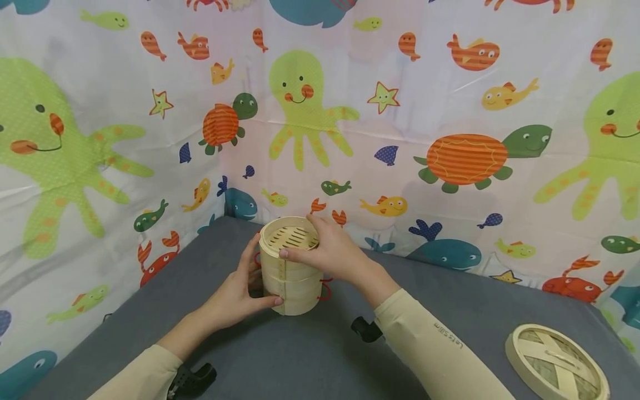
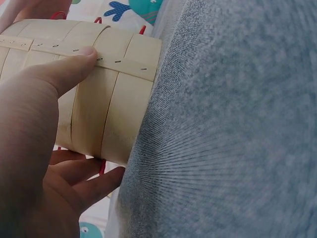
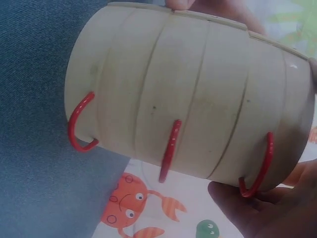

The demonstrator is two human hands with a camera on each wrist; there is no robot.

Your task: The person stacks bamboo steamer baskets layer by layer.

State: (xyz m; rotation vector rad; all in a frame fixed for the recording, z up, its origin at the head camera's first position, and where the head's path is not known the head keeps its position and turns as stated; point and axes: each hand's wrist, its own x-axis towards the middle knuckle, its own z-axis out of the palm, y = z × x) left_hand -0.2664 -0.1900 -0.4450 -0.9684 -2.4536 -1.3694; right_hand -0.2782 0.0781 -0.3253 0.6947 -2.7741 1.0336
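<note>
A stack of round bamboo steamer baskets (image 1: 294,291) stands upright on the grey surface in the head view. Its slatted inner base (image 1: 292,237) shows through the uncovered top. My left hand (image 1: 227,297) grips the stack from the left, thumb across the front near the bottom and fingers around the far side. On the top basket's rim, my right hand (image 1: 340,247) holds from the right, its thumb in front and fingers toward the back. Red loop handles (image 3: 171,148) stick out from the tiers in the right wrist view. Some fingertips are hidden behind the stack.
A woven bamboo lid (image 1: 557,361) lies on the grey cloth (image 1: 310,355) at the right. Two black objects, one by the right sleeve (image 1: 367,329) and one by the left sleeve (image 1: 195,380), are partly visible. A printed sea-animal curtain (image 1: 345,139) hangs behind.
</note>
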